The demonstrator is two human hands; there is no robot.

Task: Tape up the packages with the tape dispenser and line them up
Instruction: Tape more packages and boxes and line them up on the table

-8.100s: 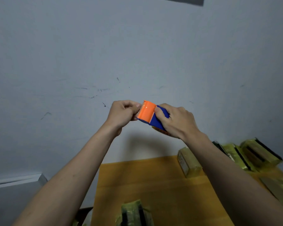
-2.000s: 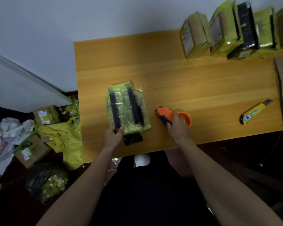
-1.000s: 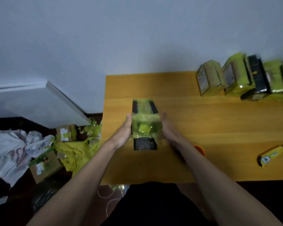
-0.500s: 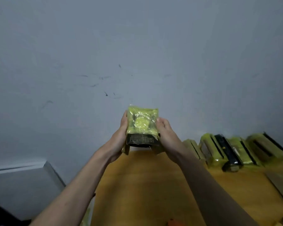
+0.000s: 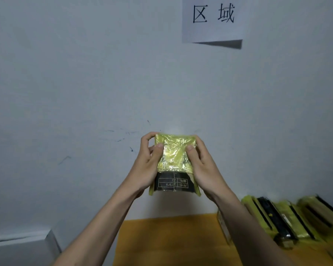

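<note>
package (image 5: 174,156) in both hands

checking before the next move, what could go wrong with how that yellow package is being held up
The package is held in the air by the left hand and right hand, above the table; its glossy wrap could slip. Setting it down could knock the leaning row of packages.

Both forearms are bare from the lower edge of the view up to the wrists, with no sleeve, watch or band on them. The left hand (image 5: 145,166) and right hand (image 5: 204,167) wear no gloves or rings, and the thumbnails are short and unpainted.
</note>
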